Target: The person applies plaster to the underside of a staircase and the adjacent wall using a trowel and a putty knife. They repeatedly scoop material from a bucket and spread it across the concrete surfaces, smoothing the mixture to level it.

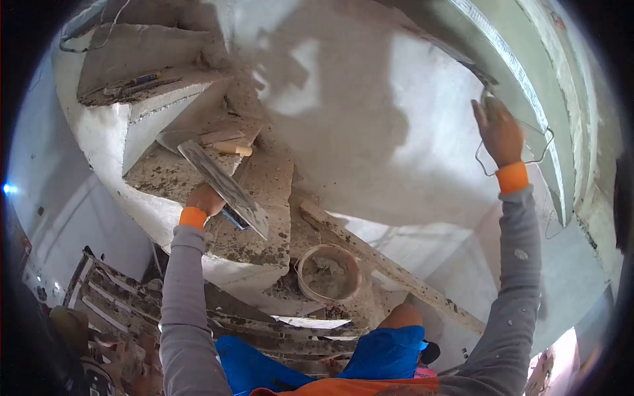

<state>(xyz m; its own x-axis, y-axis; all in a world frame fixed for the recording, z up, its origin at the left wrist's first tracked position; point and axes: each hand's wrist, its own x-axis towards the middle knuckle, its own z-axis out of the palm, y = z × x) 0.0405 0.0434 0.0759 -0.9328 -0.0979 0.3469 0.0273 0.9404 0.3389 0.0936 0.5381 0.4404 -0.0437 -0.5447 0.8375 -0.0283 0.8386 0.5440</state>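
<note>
My left hand is wrapped round the handle of a flat plastering trowel, its long metal blade tilted above the mortar-spattered steps. My right hand is raised at the upper right, close to the lower edge of a curved plastered band. Its fingers are bent round something at the end of a thin dark strip, seen almost edge-on; I cannot make out its kind. A bent wire clamp shows behind that wrist. Below and between my arms stands a bucket with grey mortar inside.
A long mortar-stained board slants down to the right beside the bucket. Tools, including one with a wooden handle, lie on the steps at left. Dirty slatted planks lie below. A smooth plastered surface curves ahead.
</note>
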